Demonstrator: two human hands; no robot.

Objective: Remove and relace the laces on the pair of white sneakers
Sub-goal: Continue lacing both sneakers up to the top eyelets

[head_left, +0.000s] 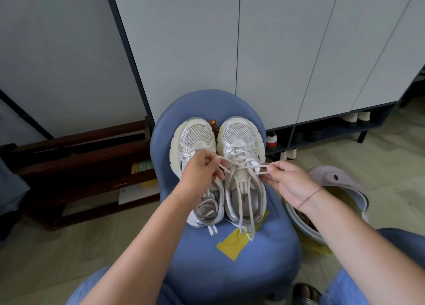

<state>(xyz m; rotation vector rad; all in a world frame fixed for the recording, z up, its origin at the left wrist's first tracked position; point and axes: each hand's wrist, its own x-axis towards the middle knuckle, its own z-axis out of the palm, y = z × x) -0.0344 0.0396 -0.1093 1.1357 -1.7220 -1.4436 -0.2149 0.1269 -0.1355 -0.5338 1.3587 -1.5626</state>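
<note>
Mid-frame on the blue chair (253, 270), left grip (202, 170) and right grip (288, 178) each pinch the lace (263, 166) of the right-side sneaker (239, 134). Looks like unknotting; next, work it out of the eyelets.

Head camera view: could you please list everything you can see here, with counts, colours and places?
sneakers: 2, white, side by side on the chair seat
laces: 2, white, one threaded through the right-hand sneaker, one coiled loose inside the other
chair: 1, blue, centre
tape: several patches, yellow, on the seat before the sneakers
cabinet: 1, pale grey, behind the chair
rack: 1, dark wooden, floor at left
bucket: 1, pale grey, floor at right
left hand: 1, pinching the threaded lace
right hand: 1, pinching the same lace; red string on wrist
</note>
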